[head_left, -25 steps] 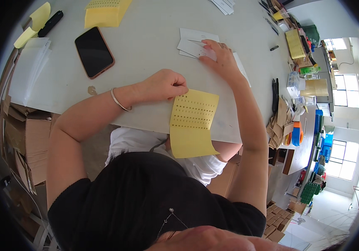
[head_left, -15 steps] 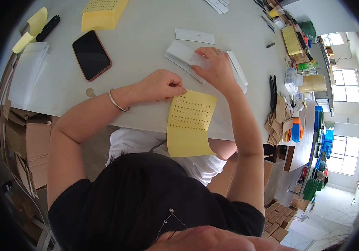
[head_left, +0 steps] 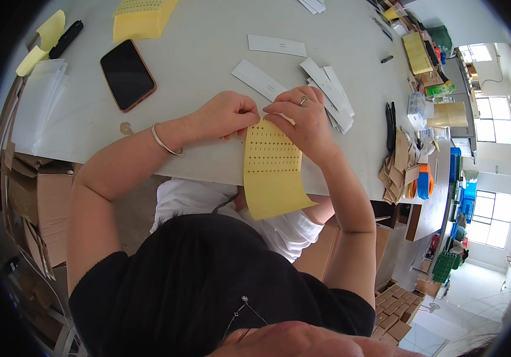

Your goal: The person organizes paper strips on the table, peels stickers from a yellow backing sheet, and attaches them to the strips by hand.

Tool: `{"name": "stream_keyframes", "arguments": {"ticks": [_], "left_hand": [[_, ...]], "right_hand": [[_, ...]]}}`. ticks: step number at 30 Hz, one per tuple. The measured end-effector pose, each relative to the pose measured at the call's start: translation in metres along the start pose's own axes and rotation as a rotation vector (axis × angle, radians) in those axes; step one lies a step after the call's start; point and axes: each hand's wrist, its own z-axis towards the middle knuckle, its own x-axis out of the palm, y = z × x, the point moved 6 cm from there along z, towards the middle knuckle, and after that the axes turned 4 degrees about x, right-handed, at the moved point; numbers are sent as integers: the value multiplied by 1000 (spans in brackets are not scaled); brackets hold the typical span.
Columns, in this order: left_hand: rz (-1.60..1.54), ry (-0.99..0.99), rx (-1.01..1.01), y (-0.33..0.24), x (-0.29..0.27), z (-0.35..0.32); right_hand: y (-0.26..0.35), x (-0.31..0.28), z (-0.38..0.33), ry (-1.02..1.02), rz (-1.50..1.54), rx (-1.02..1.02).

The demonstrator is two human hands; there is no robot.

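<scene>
A yellow sticker sheet (head_left: 276, 193) with rows of small dark marks hangs over the table's near edge, its lower part curling above my lap. My left hand (head_left: 231, 116) is closed in a pinch on its top left corner. At the same top edge, close to the left fingertips, the thumb and fingers of my right hand (head_left: 303, 122) are pinched together on the sheet. Whether a single sticker lies between them is too small to tell. Just beyond the hands lies a flat white paper strip (head_left: 258, 80), partly covered by the right hand.
Another white strip (head_left: 276, 45) lies farther off, beside a fanned pile of strips (head_left: 336, 92). On the left are a phone (head_left: 128, 75), a yellow sheet stack (head_left: 139, 30) and clear plastic sleeves (head_left: 38, 110). Black scissors (head_left: 390, 128) and cardboard scraps (head_left: 396, 172) line the right side.
My right hand has left the white strip and come back to the sheet's top edge, closing its fingers there. The sheet hangs straighter, and more of the strip pile shows.
</scene>
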Motion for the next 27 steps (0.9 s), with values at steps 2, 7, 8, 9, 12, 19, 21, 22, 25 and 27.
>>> {"name": "stream_keyframes", "arguments": {"ticks": [2,7,8,9,12,19,21,22,25,27], "left_hand": [[-12,4,-6,-1,0,1],[-55,-11,-40,-2,-3,-1],[-62,-16,-42,-3,-3,-1],[-68,-22,-43,-2,-4,-1],[-47,-22,-36,-1,-3,-1],[-71,-21,-15,-2,-3,-1],[-82,-26,-46,-2,-4,0],[-83,-25,-46,-2,-5,0],[-127,-50,-69,-1,-8,-1],[-151,-70,-73,-1,-9,-1]], "right_hand": [[7,1,0,5,-54,-81],[29,0,-1,-24,-162,-242],[27,-1,1,-20,-161,-243],[17,-4,5,-36,-90,-151],[2,-6,13,-25,35,-8],[16,1,7,-26,-86,-165],[23,0,6,-56,-141,-212],[28,-2,6,-88,-198,-258],[21,-4,11,-76,-103,-186],[1,-2,16,-74,33,32]]}}
